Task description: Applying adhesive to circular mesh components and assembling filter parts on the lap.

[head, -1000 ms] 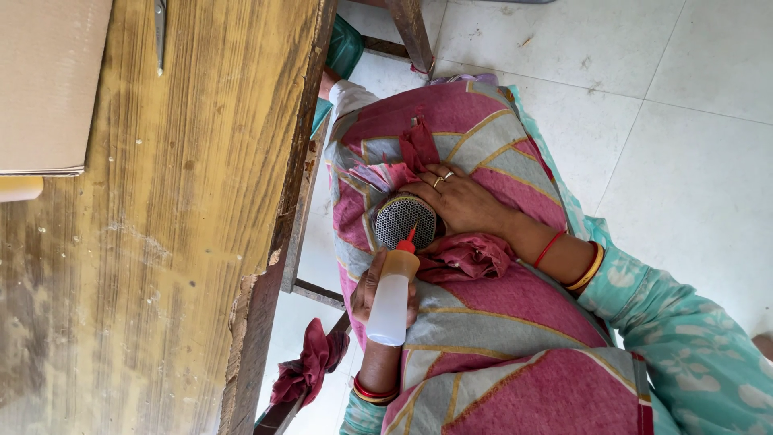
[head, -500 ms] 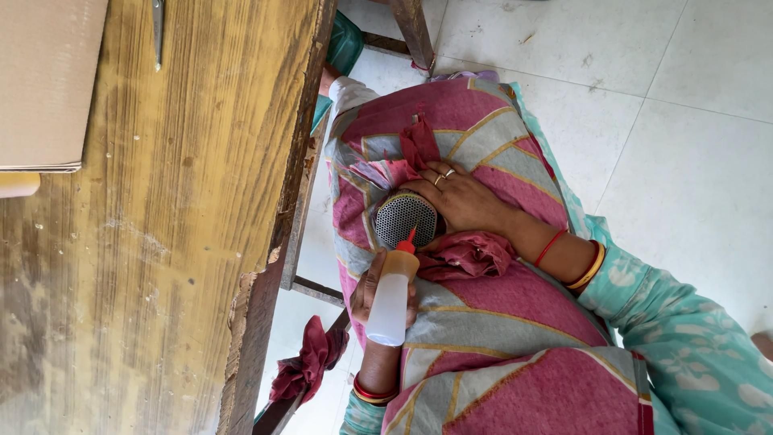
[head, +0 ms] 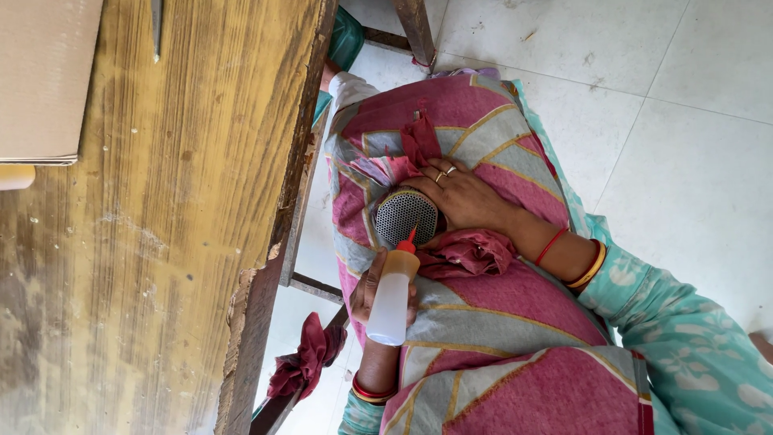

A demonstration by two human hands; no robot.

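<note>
While the right hand [head: 378,294] grips a squeeze bottle [head: 392,300], its red nozzle touches a round mesh grille [head: 405,216]
The left hand [head: 463,197] is closed around the grille's side, steadying it on the lap over a pink patterned cloth [head: 491,314], just beside the wooden table [head: 177,242] edge

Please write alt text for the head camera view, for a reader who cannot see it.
The left hand holds a squeeze bottle, its red tip at a round mesh piece that the right hand steadies on a pink cloth, beside a wooden table.
</note>
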